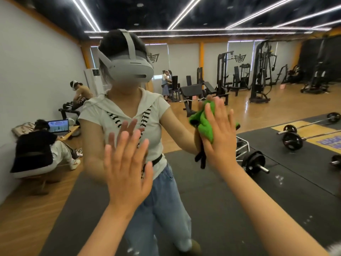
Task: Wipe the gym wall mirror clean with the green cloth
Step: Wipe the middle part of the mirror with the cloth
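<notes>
- Straight and close together: fingers [218, 109] of the right hand [220, 134], laid flat over the green cloth [203, 124], curled round nothing.
- Bunched and pinned against the wall mirror [230, 228], with folds poking out on both sides of the palm.
- Spread wide and empty: fingers [125, 145] of the left hand [127, 167], palm flat on the glass, lower than the cloth, to its left and well apart from it.
- Mirrored behind both hands: a person in a grey headset [132, 71], pale top and jeans.
- Farther back in the glass: barbells [292, 140] on dark mats [304, 174], weight machines [262, 71] by the far wall.
- Low at right: white specks [279, 179] on the glass.
</notes>
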`<state>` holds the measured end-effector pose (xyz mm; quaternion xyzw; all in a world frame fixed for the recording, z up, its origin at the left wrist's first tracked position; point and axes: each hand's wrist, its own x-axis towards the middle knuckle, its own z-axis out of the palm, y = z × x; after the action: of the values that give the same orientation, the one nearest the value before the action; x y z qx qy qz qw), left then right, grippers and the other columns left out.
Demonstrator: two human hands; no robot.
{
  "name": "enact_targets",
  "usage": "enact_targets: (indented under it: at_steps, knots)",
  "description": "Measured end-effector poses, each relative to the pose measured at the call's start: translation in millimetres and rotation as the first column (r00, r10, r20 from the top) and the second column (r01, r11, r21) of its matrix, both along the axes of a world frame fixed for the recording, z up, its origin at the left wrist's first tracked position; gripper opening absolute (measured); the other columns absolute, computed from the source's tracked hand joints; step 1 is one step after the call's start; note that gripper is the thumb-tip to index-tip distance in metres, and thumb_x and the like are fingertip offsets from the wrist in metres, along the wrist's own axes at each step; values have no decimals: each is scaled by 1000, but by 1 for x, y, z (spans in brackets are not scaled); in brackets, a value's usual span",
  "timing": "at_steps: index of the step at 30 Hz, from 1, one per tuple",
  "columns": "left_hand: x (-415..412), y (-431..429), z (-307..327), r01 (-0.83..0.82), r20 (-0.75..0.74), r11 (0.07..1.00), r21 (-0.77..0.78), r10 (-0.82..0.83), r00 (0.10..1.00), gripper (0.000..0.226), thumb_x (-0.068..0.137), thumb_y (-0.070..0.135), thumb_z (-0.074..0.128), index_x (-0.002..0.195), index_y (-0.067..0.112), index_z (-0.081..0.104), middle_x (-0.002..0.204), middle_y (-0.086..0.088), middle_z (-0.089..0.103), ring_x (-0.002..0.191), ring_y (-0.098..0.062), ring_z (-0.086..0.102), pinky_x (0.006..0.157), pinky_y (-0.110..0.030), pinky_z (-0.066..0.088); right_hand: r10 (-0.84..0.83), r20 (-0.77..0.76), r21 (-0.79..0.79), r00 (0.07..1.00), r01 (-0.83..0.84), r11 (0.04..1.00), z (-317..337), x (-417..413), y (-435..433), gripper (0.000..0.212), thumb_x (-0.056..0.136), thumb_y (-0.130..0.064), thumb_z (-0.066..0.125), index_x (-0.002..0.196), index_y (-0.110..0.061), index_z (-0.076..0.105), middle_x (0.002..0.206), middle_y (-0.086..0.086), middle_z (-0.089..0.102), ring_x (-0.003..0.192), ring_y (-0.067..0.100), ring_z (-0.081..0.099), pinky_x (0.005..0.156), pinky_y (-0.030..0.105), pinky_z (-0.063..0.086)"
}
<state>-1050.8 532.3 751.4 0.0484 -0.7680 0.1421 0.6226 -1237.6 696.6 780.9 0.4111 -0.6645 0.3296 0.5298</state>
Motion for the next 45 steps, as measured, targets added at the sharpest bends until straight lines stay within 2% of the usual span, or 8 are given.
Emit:
enact_targets:
  at_steps: [4,10,17,20,23,30,37,45]
  knots:
    - [-37,44,21,115,90,993,-22,-112,990,58,96,25,45,150,10,31,162,-3,27,155,-16,11,126,-41,5,43,151,-166,988,-18,986,-16,14,-15,69,93,-20,46,155,-10,19,163,14,15,153,24,6,124,50,7]
    - [-101,98,27,155,74,986,56,-159,984,56,97,23,44,150,9,35,161,-7,30,152,-22,22,126,-40,7,104,-103,165,989,-86,983,-54,-17,20,60,106,-30,27,160,-24,4,168,-4,-1,154,16,8,125,39,5]
    - [-148,115,17,-96,43,995,30,94,995,57,102,26,38,156,12,25,168,-1,11,155,-19,5,126,-47,5,41,179,-146,983,-14,989,-16,-69,59,74,90,-23,44,158,-16,13,165,8,9,154,19,-1,124,46,2]
    - [-150,113,15,-117,18,993,8,117,993,56,103,23,35,156,13,24,169,4,-1,155,-18,3,126,-46,4,83,49,71,995,-87,994,-80,-53,51,72,94,-31,37,160,-21,8,168,2,0,154,20,5,125,43,1]
    - [-149,112,15,-141,-5,990,-10,141,990,55,102,22,39,155,12,28,167,0,12,155,-19,7,126,-44,4,148,-53,256,988,-130,958,-102,-63,71,69,97,-31,35,160,-24,8,168,-3,2,154,16,11,125,39,2]
    - [-151,117,14,-166,-40,986,32,167,985,51,101,20,40,150,10,36,161,-3,27,155,-19,10,126,-46,6,145,68,2,987,-145,989,-23,-113,105,75,87,-19,47,156,-11,17,167,-7,-5,154,20,5,124,45,3]
    - [-150,118,16,-192,-35,981,35,193,981,49,101,20,39,149,10,35,160,-9,29,155,-17,7,126,-46,5,176,-54,339,983,-148,929,-110,-93,101,87,81,-21,44,160,-21,8,168,-5,-1,154,14,8,124,39,0]
    - [-151,116,15,-206,-41,978,19,206,978,47,104,22,34,150,9,35,159,-11,30,155,-17,5,126,-46,6,244,65,104,968,-250,963,-55,-86,89,77,85,-16,42,158,-18,17,167,-6,-1,154,17,6,124,41,-2]
